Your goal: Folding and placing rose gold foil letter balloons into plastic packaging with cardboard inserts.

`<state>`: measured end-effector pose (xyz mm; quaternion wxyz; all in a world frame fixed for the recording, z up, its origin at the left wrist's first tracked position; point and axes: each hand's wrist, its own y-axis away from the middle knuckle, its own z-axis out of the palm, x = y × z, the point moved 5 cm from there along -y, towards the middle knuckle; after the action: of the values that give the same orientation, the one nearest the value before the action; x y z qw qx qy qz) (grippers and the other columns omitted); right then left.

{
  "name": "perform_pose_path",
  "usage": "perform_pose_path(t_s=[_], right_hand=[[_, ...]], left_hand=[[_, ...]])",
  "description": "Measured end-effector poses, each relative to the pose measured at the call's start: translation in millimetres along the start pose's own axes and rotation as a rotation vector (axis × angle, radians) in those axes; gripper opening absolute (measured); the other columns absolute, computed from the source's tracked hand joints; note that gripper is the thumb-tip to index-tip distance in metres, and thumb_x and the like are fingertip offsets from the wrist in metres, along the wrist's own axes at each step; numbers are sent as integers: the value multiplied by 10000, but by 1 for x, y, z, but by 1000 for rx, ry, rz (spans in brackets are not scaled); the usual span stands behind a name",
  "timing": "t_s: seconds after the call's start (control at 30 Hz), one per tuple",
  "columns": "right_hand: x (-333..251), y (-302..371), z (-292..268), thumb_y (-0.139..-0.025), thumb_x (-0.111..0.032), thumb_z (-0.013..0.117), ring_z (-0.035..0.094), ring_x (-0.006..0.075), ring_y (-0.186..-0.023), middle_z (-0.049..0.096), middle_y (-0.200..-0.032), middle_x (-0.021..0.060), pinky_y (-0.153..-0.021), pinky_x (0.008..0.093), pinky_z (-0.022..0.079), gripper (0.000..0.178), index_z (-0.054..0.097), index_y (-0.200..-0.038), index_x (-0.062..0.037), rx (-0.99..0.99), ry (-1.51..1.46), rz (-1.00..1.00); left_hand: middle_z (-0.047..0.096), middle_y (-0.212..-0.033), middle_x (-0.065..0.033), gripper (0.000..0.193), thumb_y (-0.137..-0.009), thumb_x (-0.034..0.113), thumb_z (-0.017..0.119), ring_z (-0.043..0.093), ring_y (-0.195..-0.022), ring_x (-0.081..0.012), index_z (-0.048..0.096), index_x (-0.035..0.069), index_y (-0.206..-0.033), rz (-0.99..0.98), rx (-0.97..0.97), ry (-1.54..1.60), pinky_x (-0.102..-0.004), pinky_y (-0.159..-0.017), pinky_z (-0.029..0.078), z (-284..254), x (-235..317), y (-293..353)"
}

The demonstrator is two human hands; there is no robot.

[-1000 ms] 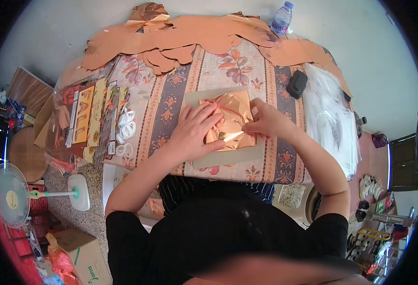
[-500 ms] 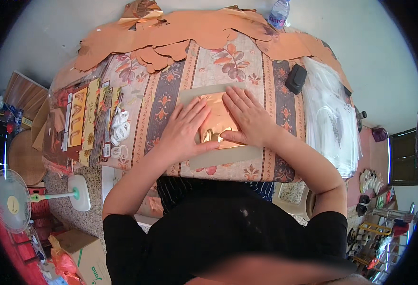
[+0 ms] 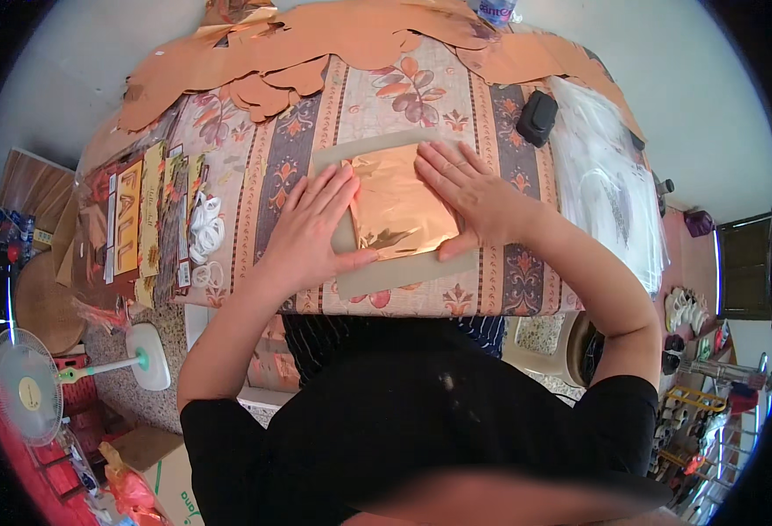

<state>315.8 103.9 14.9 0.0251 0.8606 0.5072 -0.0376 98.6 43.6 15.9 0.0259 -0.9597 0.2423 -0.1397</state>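
A shiny copper-coloured foil square [image 3: 401,200] lies flat on a larger grey sheet of card [image 3: 377,280], near the table's front edge. My left hand [image 3: 318,221] rests along the foil's left side, fingers stretched out and slightly spread, thumb at the lower left corner. On the other side my right hand [image 3: 481,203] lies with fingers extended over the right edge and thumb near the lower right corner. Neither hand grips anything; both press or rest on the foil's borders. Faint creases and reflections show on the foil.
A patterned cloth [image 3: 417,92] covers the table. Packaged autumn decorations [image 3: 132,223] and white cord bundles [image 3: 207,226] lie left. At right are a black case [image 3: 538,118] and clear plastic sleeves [image 3: 603,197]. Copper cut-out sheets [image 3: 342,35] line the back; a fan [image 3: 28,386] stands lower left.
My hands have moved apart toward the foil's left and right edges, uncovering its middle. The foil's full square outline now shows. The whole view has shifted a little.
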Motion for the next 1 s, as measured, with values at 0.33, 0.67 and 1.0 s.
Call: perform_pose_path(t_s=[0.33,0.67,1.0], right_hand=[[26,33,-11,-826,-673,517,115,358,-1450,153,-1537,263,-1178,448,91,1037,163,-1473,56,14,-387,98],[4,26,-19,-977,-273,492,300,376,-1384,346,-1460,251,-1138,396,253,529,395,-1367,72,347,-423,339],[15,24,8,-970,-441,428,196,327,-1438,275,-1531,156,-1159,493,131,621,351,-1444,-48,190,-13,518]], left_hand=[[293,-1524,-158,957,-751,496,718,212,-1439,-297,304,-12,-1449,10,7,24,-442,-1166,192,2,1,2],[226,-1544,-189,952,-755,435,735,184,-1447,-304,281,-28,-1452,100,-39,75,-423,-1177,184,10,17,-18],[230,-1538,-196,933,-791,519,667,189,-1443,-308,290,-23,-1450,251,-52,78,-421,-1181,170,33,54,-69]])
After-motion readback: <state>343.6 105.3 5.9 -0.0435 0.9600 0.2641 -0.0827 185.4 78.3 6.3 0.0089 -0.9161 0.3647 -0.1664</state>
